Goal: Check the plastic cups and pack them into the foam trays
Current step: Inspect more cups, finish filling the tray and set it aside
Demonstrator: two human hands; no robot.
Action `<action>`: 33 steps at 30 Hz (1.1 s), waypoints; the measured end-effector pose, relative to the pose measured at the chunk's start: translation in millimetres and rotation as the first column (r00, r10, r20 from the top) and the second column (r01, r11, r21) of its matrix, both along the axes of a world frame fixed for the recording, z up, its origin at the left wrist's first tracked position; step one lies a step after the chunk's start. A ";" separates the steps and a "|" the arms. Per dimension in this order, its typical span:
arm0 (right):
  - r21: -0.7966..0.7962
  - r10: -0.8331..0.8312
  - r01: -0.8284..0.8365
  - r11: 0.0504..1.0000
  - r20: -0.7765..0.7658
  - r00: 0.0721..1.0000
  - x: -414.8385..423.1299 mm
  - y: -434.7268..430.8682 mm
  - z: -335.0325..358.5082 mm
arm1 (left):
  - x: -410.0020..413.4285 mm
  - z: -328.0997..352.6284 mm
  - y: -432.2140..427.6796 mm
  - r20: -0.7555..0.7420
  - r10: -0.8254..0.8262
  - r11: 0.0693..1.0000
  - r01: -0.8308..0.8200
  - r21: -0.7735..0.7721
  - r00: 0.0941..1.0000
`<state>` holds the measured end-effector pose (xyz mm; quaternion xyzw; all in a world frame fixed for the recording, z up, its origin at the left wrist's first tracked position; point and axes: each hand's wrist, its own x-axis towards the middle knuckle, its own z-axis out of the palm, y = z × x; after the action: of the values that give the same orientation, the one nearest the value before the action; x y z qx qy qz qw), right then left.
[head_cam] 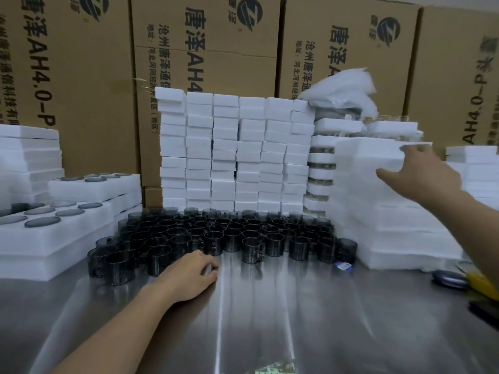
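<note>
Steel table [270,319], cardboard boxes [89,76] behind. Left hand [189,273] rests on the table, fingers loosely curled, just in front of the loose dark cups [229,233] clustered mid-table. Right hand [421,171] is raised, thumb and fingers gripping the top foam tray [364,153] of the right stack [391,238]. Filled trays [40,238] sit stacked at left, cups seated in their pockets. Foam block wall [235,152] stands behind the cups.

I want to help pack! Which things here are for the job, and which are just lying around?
For the job: plastic cups; foam trays, the top one gripped by the right hand; filled trays on the left.
Just lying about: cardboard boxes; crumpled white bag; blue label; yellow thing.
</note>
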<state>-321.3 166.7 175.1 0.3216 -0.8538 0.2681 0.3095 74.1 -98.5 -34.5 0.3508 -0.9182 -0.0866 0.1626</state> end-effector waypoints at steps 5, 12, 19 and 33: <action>0.029 0.043 -0.043 0.999 -0.012 0.999 -19.8 9.0 -8.6 | 1.0 1.7 0.7 0.003 -0.006 1.000 0.006 0.010 1.000; 0.157 0.180 -0.182 0.971 0.022 0.983 -34.1 -2.5 -18.4 | 2.0 0.8 1.2 -0.004 -0.001 1.000 0.001 0.024 1.000; -0.056 0.206 -0.208 0.977 -0.032 0.978 -26.7 -1.9 -25.5 | 1.5 1.8 3.6 0.005 0.003 0.999 -0.004 0.038 1.000; 0.053 0.496 -0.654 0.754 -0.698 0.515 197.3 -85.0 -93.9 | -17.6 33.1 42.9 -0.776 0.110 0.795 0.414 0.444 0.621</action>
<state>-124.0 81.7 81.2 0.6256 -0.4888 0.3112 0.5223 56.5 -55.7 -1.4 0.2274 -0.7124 -0.5198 0.4130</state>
